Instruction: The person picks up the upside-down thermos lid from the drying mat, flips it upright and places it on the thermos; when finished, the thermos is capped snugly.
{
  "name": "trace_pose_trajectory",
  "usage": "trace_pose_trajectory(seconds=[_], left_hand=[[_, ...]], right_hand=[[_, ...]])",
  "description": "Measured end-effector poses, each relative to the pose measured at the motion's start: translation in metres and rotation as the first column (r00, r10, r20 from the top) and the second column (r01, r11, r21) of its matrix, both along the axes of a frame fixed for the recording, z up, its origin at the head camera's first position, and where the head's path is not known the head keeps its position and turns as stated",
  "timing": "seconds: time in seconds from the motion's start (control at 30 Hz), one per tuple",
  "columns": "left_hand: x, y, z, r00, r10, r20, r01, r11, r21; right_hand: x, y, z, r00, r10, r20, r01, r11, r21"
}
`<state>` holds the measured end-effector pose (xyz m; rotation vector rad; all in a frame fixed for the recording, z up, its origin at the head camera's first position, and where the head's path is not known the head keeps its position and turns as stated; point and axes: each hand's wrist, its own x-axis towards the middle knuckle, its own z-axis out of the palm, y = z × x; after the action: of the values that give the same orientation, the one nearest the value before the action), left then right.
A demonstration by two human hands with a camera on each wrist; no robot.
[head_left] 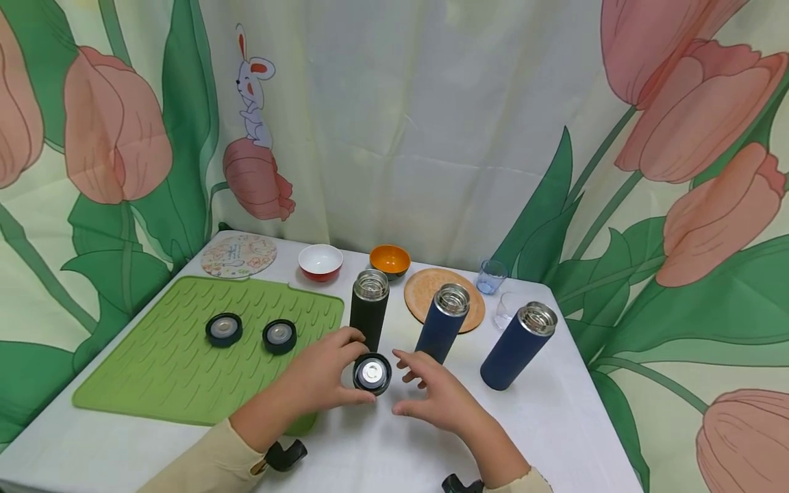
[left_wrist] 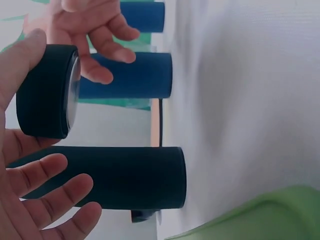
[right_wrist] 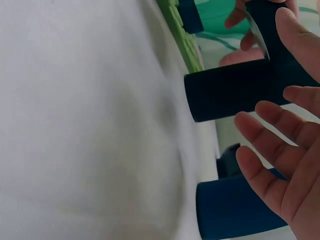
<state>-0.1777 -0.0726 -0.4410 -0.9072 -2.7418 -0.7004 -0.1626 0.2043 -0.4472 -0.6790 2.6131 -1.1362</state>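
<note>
My left hand (head_left: 320, 373) pinches a round black bottle lid (head_left: 372, 374) between thumb and fingers, its metallic inner face turned up toward the head camera. Just to the right, my right hand (head_left: 434, 396) has its fingers spread and loosely bent, holding nothing. Behind the lid stands an uncapped black bottle (head_left: 368, 315) with a steel mouth. Two uncapped dark blue bottles, a middle one (head_left: 440, 330) and a right one (head_left: 514, 355), stand further right. In the left wrist view the lid (left_wrist: 42, 92) is held above the table, beside the black bottle (left_wrist: 130, 177).
Two more black lids, one left (head_left: 224, 329) and one right (head_left: 279, 336), lie on a green mat (head_left: 160, 383). Along the back are a patterned round board (head_left: 239, 256), a red-and-white bowl (head_left: 320, 262), an orange bowl (head_left: 390, 261), a round wooden board (head_left: 425, 286) and glasses (head_left: 491, 276).
</note>
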Motion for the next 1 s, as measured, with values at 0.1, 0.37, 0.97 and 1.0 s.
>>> trace_pose_trajectory(seconds=[0.1,0.37,0.97,1.0], left_hand=[[0.001,0.001,-0.002,1.000,-0.016,0.022,0.016,1.000,0.019],[0.005,0.004,-0.004,0.999,-0.050,0.004,0.050,0.999,0.020],[0.009,0.006,-0.008,0.997,-0.077,0.011,0.077,0.997,0.021],[0.009,0.006,-0.008,0.997,-0.073,0.017,0.073,0.997,0.021]], right_hand=[[0.001,-0.003,-0.004,1.000,0.006,-0.004,-0.006,1.000,-0.025],[0.007,-0.012,-0.015,1.000,-0.005,-0.018,0.003,0.993,-0.115],[0.010,-0.016,-0.024,0.986,-0.033,-0.165,0.010,0.991,-0.134],[0.010,-0.016,-0.023,0.983,-0.043,-0.180,0.020,0.992,-0.129]])
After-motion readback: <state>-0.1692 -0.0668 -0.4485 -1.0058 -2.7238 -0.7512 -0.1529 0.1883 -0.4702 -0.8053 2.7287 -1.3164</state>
